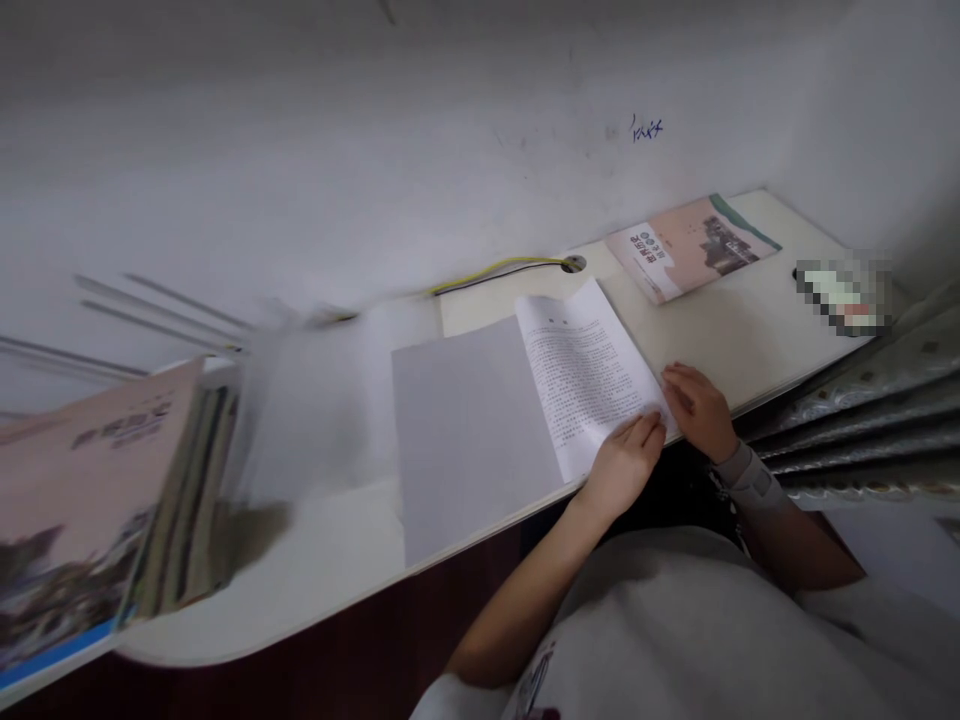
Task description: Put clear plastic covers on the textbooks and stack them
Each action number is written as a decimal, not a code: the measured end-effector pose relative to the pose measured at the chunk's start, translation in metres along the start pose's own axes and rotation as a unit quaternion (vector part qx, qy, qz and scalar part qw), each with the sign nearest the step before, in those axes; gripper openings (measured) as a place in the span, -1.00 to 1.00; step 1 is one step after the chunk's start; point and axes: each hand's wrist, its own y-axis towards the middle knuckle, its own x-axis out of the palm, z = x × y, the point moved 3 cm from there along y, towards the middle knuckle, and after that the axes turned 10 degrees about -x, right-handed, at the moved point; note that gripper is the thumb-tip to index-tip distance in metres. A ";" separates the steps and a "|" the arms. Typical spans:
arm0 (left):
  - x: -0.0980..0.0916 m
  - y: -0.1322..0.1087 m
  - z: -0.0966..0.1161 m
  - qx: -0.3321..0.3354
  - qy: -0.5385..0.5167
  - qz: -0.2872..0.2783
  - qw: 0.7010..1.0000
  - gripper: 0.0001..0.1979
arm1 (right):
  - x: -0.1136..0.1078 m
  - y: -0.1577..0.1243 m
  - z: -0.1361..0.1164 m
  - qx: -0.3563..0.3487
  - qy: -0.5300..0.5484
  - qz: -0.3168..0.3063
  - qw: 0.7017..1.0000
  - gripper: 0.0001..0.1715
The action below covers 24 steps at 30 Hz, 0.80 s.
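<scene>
An open book [577, 375] lies near the desk's front edge, with a blank grey left side [472, 440] and a right page of printed text. My left hand [628, 458] is at the lower right corner of the printed page, its fingers pressed together on the paper. Just beyond, my right hand [699, 408] rests beside the page's right edge with its fingers loosely extended. A grey band circles my right wrist. The undersides of both hands are hidden.
A pink-covered book [691, 248] lies at the back right of the white desk [322, 560], near a pixelated object [844, 295]. Books [90, 500] stand at the left. Yellow and black cables [495, 270] run along the wall into a hole. A patterned curtain [877, 400] hangs at right.
</scene>
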 end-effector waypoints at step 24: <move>-0.006 0.115 -0.112 -0.208 0.169 -0.228 0.936 -0.42 | 0.009 0.040 -0.035 -0.051 -0.249 -0.305 0.918 -0.52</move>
